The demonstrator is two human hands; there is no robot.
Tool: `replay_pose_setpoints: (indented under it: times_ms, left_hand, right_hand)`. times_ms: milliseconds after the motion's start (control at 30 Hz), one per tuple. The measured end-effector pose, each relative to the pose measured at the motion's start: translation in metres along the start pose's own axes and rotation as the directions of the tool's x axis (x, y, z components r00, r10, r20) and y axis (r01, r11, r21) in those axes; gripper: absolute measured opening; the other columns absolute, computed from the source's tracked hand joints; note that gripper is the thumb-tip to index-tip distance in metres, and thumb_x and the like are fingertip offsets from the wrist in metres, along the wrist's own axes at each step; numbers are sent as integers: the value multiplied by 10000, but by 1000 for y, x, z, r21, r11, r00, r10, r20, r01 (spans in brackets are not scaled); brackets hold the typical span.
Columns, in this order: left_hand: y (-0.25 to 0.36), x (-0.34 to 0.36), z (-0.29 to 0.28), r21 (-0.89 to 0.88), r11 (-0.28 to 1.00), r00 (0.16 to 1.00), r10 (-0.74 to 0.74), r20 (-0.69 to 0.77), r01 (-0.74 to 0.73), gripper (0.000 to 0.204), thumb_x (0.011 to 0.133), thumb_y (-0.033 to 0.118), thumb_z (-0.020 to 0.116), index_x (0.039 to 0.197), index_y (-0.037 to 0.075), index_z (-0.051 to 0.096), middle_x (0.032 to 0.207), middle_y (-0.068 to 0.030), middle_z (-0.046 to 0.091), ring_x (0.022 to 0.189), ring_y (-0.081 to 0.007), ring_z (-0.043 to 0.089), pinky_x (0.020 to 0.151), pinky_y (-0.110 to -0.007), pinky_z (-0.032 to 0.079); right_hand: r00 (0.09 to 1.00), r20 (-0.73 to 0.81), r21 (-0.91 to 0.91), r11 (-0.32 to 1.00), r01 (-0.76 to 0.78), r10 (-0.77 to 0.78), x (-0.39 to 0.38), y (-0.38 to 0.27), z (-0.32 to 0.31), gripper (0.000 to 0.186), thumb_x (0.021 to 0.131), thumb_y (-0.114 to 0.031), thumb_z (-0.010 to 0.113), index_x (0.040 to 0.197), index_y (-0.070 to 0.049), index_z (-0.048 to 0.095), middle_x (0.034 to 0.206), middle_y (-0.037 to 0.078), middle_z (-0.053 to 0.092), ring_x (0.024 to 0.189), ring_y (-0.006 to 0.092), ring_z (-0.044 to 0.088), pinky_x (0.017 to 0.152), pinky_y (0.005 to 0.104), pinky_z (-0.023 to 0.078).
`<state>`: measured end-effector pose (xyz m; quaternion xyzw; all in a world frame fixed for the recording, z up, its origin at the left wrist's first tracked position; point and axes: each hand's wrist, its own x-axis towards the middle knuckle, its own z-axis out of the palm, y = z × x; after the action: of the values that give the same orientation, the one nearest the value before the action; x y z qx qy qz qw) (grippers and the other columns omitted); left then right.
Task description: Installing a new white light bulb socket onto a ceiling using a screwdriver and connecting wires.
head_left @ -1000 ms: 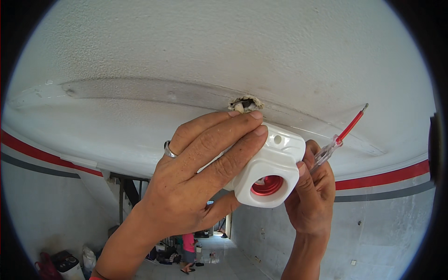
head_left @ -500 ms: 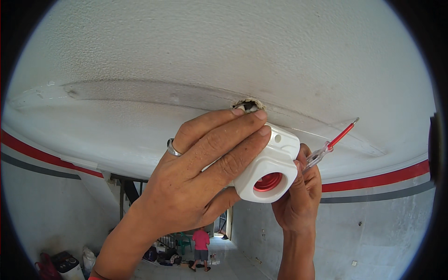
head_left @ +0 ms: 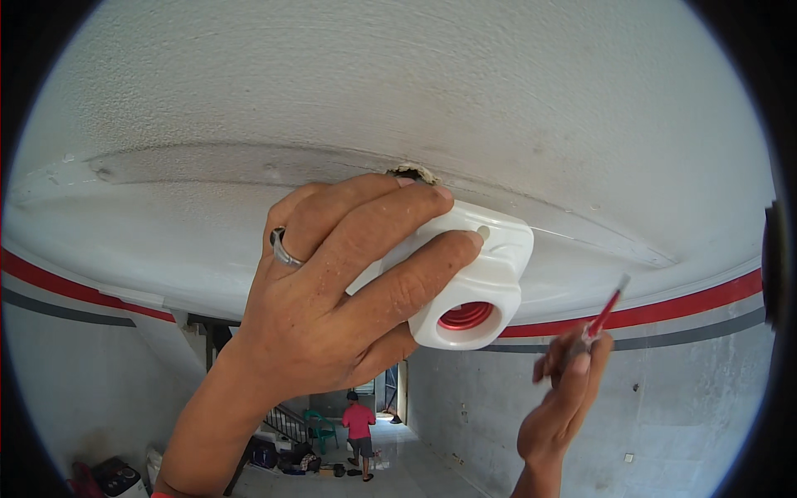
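Note:
My left hand [head_left: 332, 282], with a ring on one finger, grips a white lamp holder [head_left: 506, 249] against the ceiling. The holder's round socket has a red threaded inside, and a small screw hole shows on its flange beside my fingertip. Two of my left fingertips lie at the edge of a ragged hole [head_left: 423, 174] in the ceiling, just above the holder. Lower right and apart from the holder, my right hand [head_left: 564, 390] is closed round the clear handle of a screwdriver [head_left: 606, 314] with a red-sleeved shaft; its tip points up and is slightly blurred.
A person in a pink shirt [head_left: 359, 419] stands on the floor far below, near a green chair [head_left: 320, 427] and bags. A dark machine [head_left: 116, 477] sits at lower left. The grey wall [head_left: 664, 398] carries red and grey stripes below the ceiling [head_left: 515, 108].
My right hand has left the lamp holder and moved down and right with the screwdriver. My left hand and the holder have shifted slightly, and the person below has turned and stepped.

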<state>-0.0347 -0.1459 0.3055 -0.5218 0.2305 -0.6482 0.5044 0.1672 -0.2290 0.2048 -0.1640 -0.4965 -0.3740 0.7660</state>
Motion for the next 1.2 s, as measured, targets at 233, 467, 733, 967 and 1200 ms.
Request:
replay_pose_setpoints:
  times_ms: [233,467,733,967,1200]
  left_hand:
    - [-2,6,-11,41,999,998,-28,55,26,597,581,369,797,1116,127,688,1232,-89,586,1104,-273,545,938,-392,377]
    - [1,8,-14,81,995,991,-65,118,55,632,520,369,814,1095,130,702,1223,-78,588,1140,-267,492,943,-376,362]
    - [1,10,-22,57,996,986,-81,146,73,619,522,306,819,1101,124,700,1206,-87,587,1110,-271,510,933,-386,358]
    - [2,7,-21,48,993,981,-111,159,104,617,501,235,823,1095,121,703,1219,-87,578,1096,-272,520,931,-387,363]
    - [2,8,-21,32,993,980,-120,156,116,625,490,223,812,1097,118,707,1203,-87,587,1085,-274,518,940,-385,368]
  right_hand:
    - [878,194,283,882,376,-437,-20,-17,-40,397,933,-129,623,1270,34,490,998,217,601,746,251,645,548,384,599]
    - [876,199,-46,889,456,-439,-11,-54,-23,295,878,-107,701,1079,69,577,852,155,654,683,232,641,569,323,547]
    - [817,86,-116,809,577,-570,1,-62,4,241,811,-44,734,990,59,609,830,154,678,687,221,637,611,326,506]
    - [789,107,-135,778,614,-605,8,-59,16,160,856,-19,670,976,66,607,823,156,668,671,211,612,600,302,485]
    - [790,82,-137,778,613,-608,11,-60,19,147,875,-59,659,938,63,608,794,151,640,676,221,596,601,288,466]
